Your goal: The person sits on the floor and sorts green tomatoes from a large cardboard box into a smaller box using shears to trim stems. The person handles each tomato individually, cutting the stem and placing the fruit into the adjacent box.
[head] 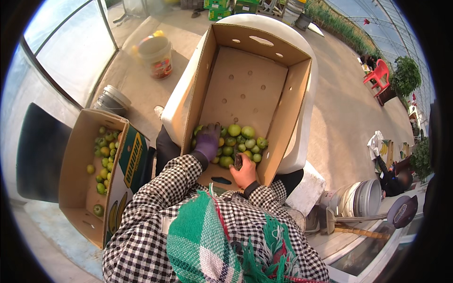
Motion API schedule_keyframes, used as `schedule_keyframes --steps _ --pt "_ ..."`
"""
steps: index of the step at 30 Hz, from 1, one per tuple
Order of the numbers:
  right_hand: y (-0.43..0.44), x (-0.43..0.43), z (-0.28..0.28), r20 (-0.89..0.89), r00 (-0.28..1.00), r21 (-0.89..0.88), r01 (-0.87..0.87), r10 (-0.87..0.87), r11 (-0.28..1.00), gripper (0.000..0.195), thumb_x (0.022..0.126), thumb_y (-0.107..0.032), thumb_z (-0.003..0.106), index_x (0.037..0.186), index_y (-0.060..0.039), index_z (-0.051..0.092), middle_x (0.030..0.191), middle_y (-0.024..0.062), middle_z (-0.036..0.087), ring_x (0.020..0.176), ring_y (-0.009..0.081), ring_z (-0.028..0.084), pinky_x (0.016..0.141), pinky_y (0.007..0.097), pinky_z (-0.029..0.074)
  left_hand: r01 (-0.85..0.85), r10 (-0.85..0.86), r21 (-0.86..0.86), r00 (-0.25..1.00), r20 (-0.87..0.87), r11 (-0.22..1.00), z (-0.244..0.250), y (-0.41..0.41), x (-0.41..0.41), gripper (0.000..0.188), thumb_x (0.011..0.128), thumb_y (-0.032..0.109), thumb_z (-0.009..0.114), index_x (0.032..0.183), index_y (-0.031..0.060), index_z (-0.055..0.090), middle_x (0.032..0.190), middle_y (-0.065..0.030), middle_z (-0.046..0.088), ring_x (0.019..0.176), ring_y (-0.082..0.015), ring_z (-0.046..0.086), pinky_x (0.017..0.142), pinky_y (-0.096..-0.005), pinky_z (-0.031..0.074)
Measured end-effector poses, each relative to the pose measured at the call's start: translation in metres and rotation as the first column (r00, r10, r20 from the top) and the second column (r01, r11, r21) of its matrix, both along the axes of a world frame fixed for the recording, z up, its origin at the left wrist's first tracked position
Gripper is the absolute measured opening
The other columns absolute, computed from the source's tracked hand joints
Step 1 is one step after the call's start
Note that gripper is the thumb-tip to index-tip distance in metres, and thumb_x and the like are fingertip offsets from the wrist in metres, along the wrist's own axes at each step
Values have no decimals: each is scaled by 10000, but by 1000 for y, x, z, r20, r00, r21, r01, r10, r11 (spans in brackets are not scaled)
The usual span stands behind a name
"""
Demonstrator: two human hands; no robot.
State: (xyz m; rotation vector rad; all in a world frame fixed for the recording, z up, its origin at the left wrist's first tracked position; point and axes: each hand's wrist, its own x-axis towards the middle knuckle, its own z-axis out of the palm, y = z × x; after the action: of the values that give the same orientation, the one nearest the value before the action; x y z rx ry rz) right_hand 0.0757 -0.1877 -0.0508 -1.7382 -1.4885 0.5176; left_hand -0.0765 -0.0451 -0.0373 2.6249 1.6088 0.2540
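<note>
In front of me stands a large open cardboard carton [297,95] with round holes in its floor. Green tomatoes [234,130] lie in a cluster at its near end, a few turning yellow. My left hand [208,141], in a purple glove with dark fingers, reaches down over the tomatoes by the left wall. Whether a tomato is under its fingers is hidden. Bare, my right hand [245,171] is curled around a small dark object [238,161] just above the near tomatoes; its exact kind is unclear.
Beneath the carton is a white tub-like support [177,99]. At left, a banana carton [136,145] holds more small tomatoes [105,151]. Buckets [155,53] stand on the floor beyond. At right are a white block [308,187], metal pails [370,198] and another person [393,180].
</note>
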Motion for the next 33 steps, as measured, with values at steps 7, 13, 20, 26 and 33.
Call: schedule_keyframes --steps 7,13,20,26,33 --pt "-1 0 3 -8 1000 -57 -4 4 998 480 792 -207 794 1174 17 608 964 172 653 878 334 659 779 445 536 -45 40 -76 997 -60 996 -2 11 6 589 757 64 697 1325 90 542 1205 -183 578 1101 -366 610 904 -443 520" --pt "-1 0 7 -10 1000 -66 -7 6 998 489 792 -202 796 1184 22 608 980 174 658 893 332 665 785 442 540 -105 99 -79 992 -85 991 8 11 6 451 807 82 669 1255 110 623 1199 -199 584 1097 -367 620 918 -440 516" --pt "0 0 4 -17 1000 19 13 -13 1000 502 766 -192 818 1159 35 604 918 202 675 829 375 678 752 447 540 -63 70 -101 995 67 993 8 13 -1 359 875 110 621 1231 120 664 1180 -208 622 1073 -386 644 915 -447 530" --pt "0 0 -3 0 1000 35 17 -17 999 487 777 -160 805 1181 17 599 994 174 649 914 334 657 792 450 533 151 414 -650 659 628 745 41 -12 -12 333 948 219 591 1250 89 647 1134 -123 654 931 -251 662 814 -364 540" --pt "-3 -1 -1 73 997 29 -37 34 999 475 773 -159 802 1175 -2 603 1009 200 649 939 378 650 796 471 530 361 528 -695 462 712 622 11 -35 -18 273 1010 255 544 1157 56 660 1052 -83 649 912 -173 621 770 -311 512"
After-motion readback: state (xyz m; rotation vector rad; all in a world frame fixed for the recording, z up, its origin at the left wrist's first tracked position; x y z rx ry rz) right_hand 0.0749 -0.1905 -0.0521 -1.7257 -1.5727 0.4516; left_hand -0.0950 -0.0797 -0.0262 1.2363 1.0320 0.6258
